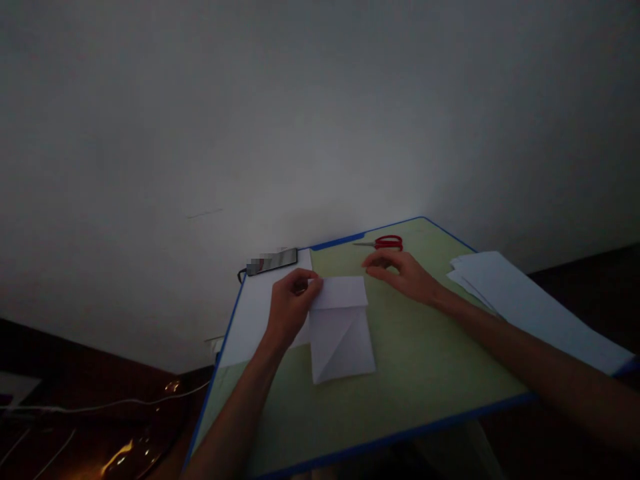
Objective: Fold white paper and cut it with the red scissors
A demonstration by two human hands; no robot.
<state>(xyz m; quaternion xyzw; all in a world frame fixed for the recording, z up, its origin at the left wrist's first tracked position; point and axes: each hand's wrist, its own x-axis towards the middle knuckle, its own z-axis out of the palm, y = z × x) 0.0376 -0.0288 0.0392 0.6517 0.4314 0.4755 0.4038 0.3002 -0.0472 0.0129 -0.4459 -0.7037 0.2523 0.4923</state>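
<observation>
A folded sheet of white paper [345, 340] lies near the middle of the table, with a folded band along its far edge and a diagonal crease across the near part. My left hand [295, 297] pinches the paper's far left corner between thumb and fingers. To the right of the paper, my right hand [400, 273] hovers apart from it, fingers bent and a gap between thumb and forefinger, holding nothing. Just beyond that hand lies a pair of scissors [387, 243] with red handles, blades pointing left.
The green table [420, 360] has a blue edge and stands against a grey wall. A phone [275, 261] rests at the far left over a white sheet [250, 327]. Several white sheets [525, 307] are stacked at the right. White cables [125, 403] run at lower left.
</observation>
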